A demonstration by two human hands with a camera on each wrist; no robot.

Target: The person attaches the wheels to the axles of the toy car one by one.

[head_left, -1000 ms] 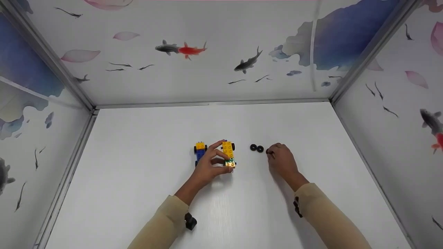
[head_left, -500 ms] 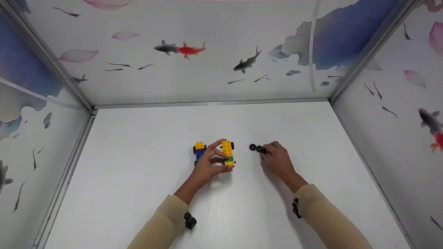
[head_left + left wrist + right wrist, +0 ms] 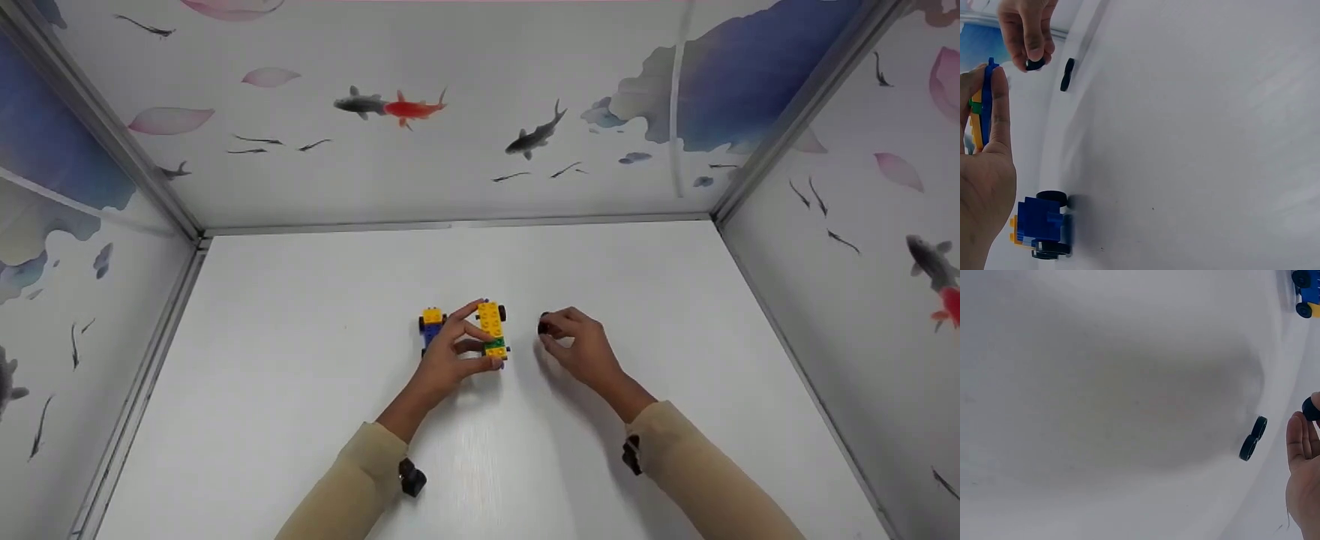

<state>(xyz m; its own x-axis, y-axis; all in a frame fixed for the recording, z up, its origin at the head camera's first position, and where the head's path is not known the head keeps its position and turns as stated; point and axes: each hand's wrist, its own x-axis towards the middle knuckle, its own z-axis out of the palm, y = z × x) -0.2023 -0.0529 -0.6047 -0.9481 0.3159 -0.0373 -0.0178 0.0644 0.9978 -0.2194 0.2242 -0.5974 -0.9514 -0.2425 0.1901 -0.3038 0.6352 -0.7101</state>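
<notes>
My left hand (image 3: 456, 352) grips a toy car (image 3: 491, 322) of yellow and green blocks on a blue base. A black wheel is fitted at its far right corner. To the right, my right hand (image 3: 585, 349) pinches a small black wheel (image 3: 1310, 409) between thumb and fingers, held above the table in the left wrist view. Two loose black wheels (image 3: 1253, 439) lie side by side on the table below that hand, largely covered by it in the head view. A second blue and yellow toy car (image 3: 1040, 219) with black wheels stands beside my left hand, partly hidden in the head view.
The white table (image 3: 315, 420) is enclosed by a back wall (image 3: 465, 172) and side walls printed with fish and petals. Grey metal strips (image 3: 450, 225) run along the edges where the walls meet the table.
My right hand has moved left with the wheel, over the two loose wheels and nearer the held car. The left hand keeps its grip on the car almost in place.
</notes>
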